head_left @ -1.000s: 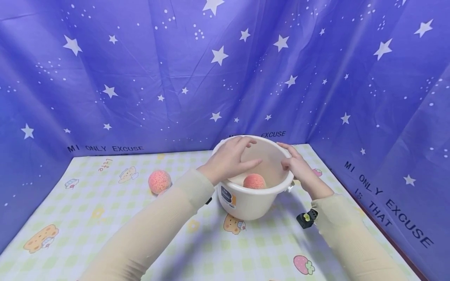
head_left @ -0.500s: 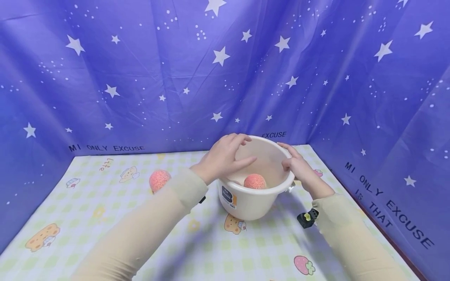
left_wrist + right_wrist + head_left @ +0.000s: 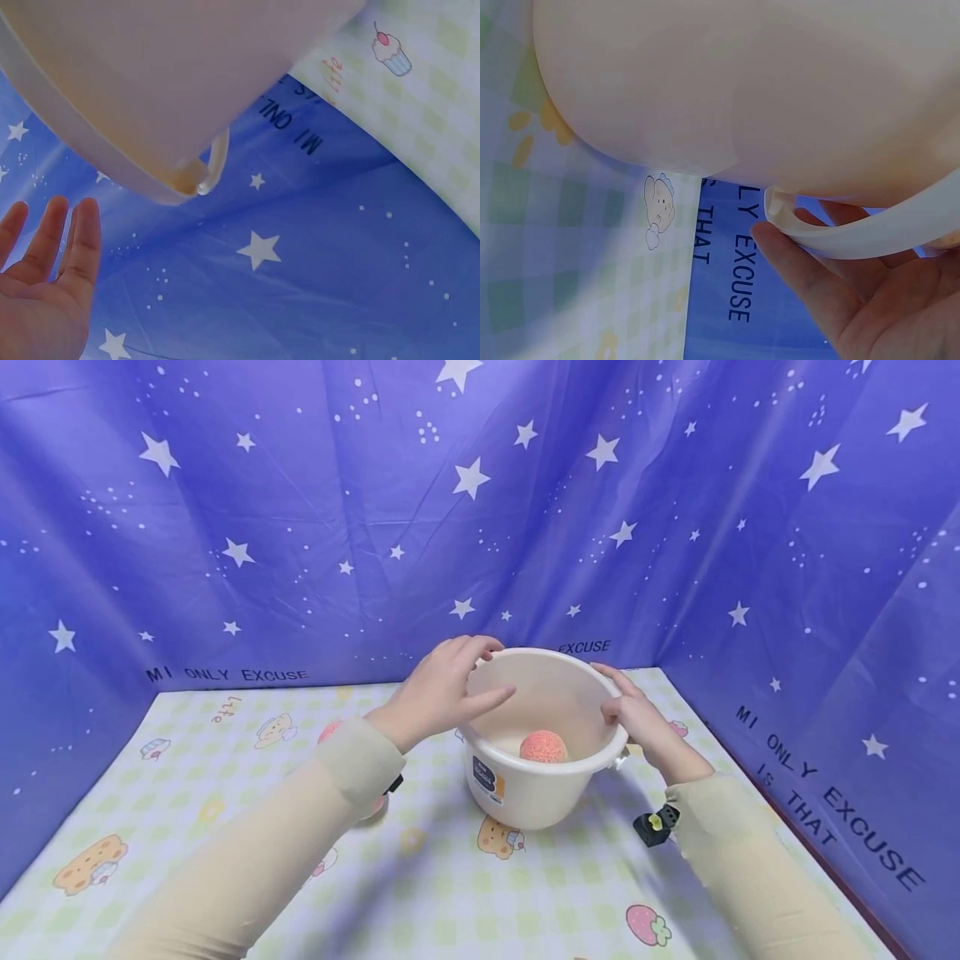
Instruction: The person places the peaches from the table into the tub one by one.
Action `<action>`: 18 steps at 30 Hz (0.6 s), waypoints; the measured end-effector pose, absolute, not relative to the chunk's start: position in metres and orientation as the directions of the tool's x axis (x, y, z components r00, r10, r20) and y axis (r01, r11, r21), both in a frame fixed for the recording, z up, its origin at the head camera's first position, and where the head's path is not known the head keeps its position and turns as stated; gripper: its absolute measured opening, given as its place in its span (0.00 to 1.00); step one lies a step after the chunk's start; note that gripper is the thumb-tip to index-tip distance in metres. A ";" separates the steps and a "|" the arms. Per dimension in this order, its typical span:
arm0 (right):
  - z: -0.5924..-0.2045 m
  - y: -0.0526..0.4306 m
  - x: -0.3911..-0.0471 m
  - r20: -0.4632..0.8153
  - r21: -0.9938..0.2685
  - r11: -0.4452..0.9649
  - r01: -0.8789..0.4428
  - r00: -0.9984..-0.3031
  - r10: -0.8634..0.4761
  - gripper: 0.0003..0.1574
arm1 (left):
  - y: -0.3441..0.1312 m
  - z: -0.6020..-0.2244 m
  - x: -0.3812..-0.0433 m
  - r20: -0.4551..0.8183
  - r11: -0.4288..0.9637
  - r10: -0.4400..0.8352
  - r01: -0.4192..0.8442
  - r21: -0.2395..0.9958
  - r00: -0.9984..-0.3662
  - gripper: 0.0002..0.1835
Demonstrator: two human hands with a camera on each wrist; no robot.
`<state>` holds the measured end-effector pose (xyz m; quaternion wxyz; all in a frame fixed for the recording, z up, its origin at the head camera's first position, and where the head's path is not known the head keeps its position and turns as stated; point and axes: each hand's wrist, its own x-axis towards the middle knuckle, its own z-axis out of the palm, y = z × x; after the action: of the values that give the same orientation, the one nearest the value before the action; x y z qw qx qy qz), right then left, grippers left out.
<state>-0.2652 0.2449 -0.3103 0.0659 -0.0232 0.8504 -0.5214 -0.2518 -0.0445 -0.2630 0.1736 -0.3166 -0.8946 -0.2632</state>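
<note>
A white plastic bucket (image 3: 525, 797) stands on the table, with a pink speckled ball (image 3: 543, 747) at its bottom. My left hand (image 3: 442, 689) is by the bucket's left rim, its fingers spread and holding nothing. In the left wrist view its fingers (image 3: 84, 247) are apart from the bucket's rim. On the far right side, my right hand (image 3: 645, 727) grips the rim, with fingers bent over it. The right wrist view shows that hand beside the white handle (image 3: 877, 232), several fingers behind it. Another pink ball (image 3: 328, 730) lies left of the bucket, mostly behind my left forearm.
A bit of a further pink round thing (image 3: 375, 808) shows below the left sleeve. The tablecloth (image 3: 450, 910) is green-checked with printed cartoons. Blue starry curtains (image 3: 375, 527) hang along the table's back and right edges.
My left hand has moved left, from over the bucket's opening to its left rim, and its forearm now covers more of the ball on the table. My right hand has stayed in place.
</note>
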 end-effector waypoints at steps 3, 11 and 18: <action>-0.310 0.244 -0.266 -0.087 -0.889 0.457 0.028 -0.990 -0.108 0.59 | -0.051 -0.264 -0.252 0.492 0.659 0.472 0.664 0.354 -0.731 0.27; -0.311 0.245 -0.266 -0.084 -0.890 0.456 0.027 -0.991 -0.106 0.60 | -0.066 -0.265 -0.249 0.503 0.664 0.454 0.656 0.359 -0.736 0.28; -0.310 0.245 -0.265 -0.077 -0.889 0.457 0.019 -0.991 -0.108 0.60 | -0.079 -0.268 -0.246 0.536 0.680 0.440 0.657 0.325 -0.720 0.28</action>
<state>-0.2654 0.2451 -0.3100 0.0613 -0.0263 0.8514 -0.5202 -0.2460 -0.0789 -0.2684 0.2124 -0.3077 -0.8916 -0.2555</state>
